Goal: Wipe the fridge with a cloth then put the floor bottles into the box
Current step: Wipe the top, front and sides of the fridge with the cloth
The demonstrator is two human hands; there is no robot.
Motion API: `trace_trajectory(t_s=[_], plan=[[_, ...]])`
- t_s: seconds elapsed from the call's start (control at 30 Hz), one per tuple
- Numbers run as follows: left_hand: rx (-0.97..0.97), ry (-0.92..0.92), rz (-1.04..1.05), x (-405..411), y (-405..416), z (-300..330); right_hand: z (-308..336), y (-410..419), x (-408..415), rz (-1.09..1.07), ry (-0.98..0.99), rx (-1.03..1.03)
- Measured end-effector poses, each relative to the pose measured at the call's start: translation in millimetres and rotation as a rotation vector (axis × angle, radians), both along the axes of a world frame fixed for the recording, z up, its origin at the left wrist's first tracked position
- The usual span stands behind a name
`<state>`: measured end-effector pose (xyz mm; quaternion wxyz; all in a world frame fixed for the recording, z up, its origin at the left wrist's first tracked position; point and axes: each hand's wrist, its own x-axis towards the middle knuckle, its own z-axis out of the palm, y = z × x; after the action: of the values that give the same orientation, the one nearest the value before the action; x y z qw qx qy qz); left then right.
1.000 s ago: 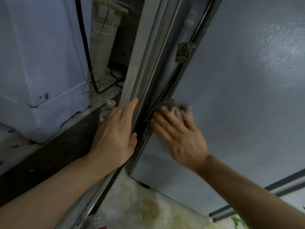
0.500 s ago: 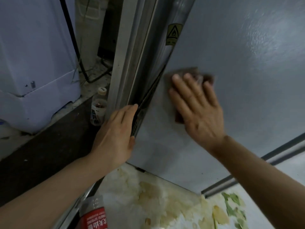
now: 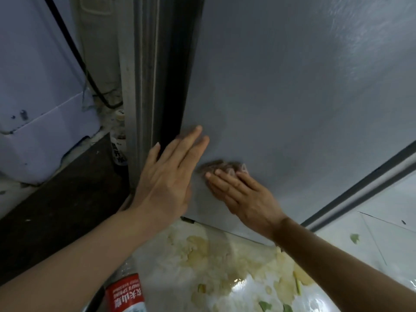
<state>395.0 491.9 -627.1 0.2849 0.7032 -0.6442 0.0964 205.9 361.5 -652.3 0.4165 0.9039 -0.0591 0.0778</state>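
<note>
The grey fridge side (image 3: 292, 97) fills the upper right. My right hand (image 3: 243, 197) presses a brownish cloth (image 3: 221, 167) flat against its lower part; only the cloth's top edge shows past my fingertips. My left hand (image 3: 167, 176) lies flat and open on the fridge's left edge, fingers pointing up, just left of the cloth. A bottle with a red label (image 3: 127, 293) lies on the floor at the bottom. A second small bottle with a white cap (image 3: 118, 138) stands behind the fridge's left corner, partly hidden.
A white appliance (image 3: 38, 97) stands at left with a black cable (image 3: 76, 55) running down beside it. A dark floor strip (image 3: 56, 203) lies below it. The pale floor (image 3: 213, 266) under the fridge is stained yellow, with green scraps. No box is in view.
My right hand slid the cloth down and left on the fridge side. My left hand left the door edge and now lies flat on the panel. The view tilted downward.
</note>
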Motion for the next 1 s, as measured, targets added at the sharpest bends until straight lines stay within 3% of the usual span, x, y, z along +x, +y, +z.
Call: trace_trajectory(t_s=[0.13, 0.3, 0.37, 0.47, 0.53, 0.63, 0.77, 0.87, 0.93, 1.0], plan=[[0.077, -0.093, 0.038, -11, -10, -2, 60, -18, -30, 0.052, -0.350, -0.006], [0.077, -0.148, 0.076, -13, -15, -11, 61, -26, -35, 0.034, -0.514, 0.080], [0.093, -0.165, 0.087, -13, -15, -11, 27, -21, -35, 0.011, -0.395, 0.095], [0.115, -0.173, 0.110, -16, -14, -8, -9, -12, -46, -0.044, -0.023, 0.029], [0.111, -0.166, 0.120, -20, -14, -5, -8, -8, -51, -0.074, 0.070, 0.025], [0.067, -0.198, 0.097, -32, -15, -2, 19, -8, -66, -0.034, -0.050, 0.099], [0.015, -0.301, -0.019, -54, -24, -1, 73, -25, -106, 0.001, -0.299, 0.038], [0.019, -0.335, -0.055, -69, -34, -4, 75, -33, -116, 0.002, -0.516, 0.108], [0.027, -0.354, -0.051, -73, -38, -9, 47, -29, -115, 0.015, -0.538, 0.209], [0.026, -0.385, -0.039, -71, -39, -12, 11, -26, -121, 0.026, -0.418, 0.258]])
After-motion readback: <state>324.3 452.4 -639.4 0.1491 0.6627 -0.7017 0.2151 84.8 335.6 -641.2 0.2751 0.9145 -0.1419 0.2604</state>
